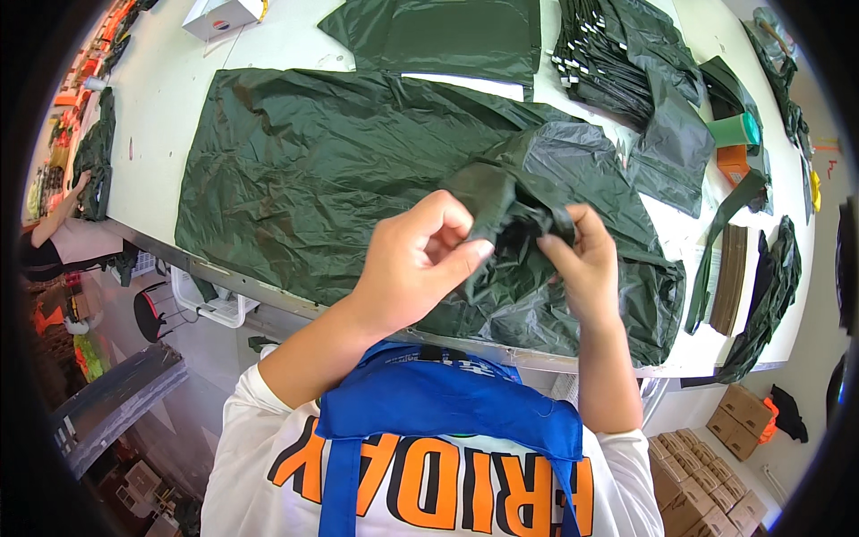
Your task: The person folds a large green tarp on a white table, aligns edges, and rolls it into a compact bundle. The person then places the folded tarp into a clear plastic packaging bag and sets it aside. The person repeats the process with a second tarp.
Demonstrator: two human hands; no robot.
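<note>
A large dark green garment of thin, shiny, crinkled fabric [322, 170] lies spread over the white table in front of me. I hold up a bunched, tube-like part of it near its right end. My left hand [416, 259] pinches one edge of this opening between thumb and fingers. Opposite it, my right hand [582, 259] grips the other edge, thumb toward the inside. Dark folds fill the gap between both hands, so the inside of the opening cannot be made out.
More folded green fabric [447, 36] lies beyond the garment. A stack of dark pieces with white tips [604, 63] is at the far right, near a green roll [734, 131]. A white box [224, 16] stands far left. Another person's arm [63, 210] shows at the left table edge.
</note>
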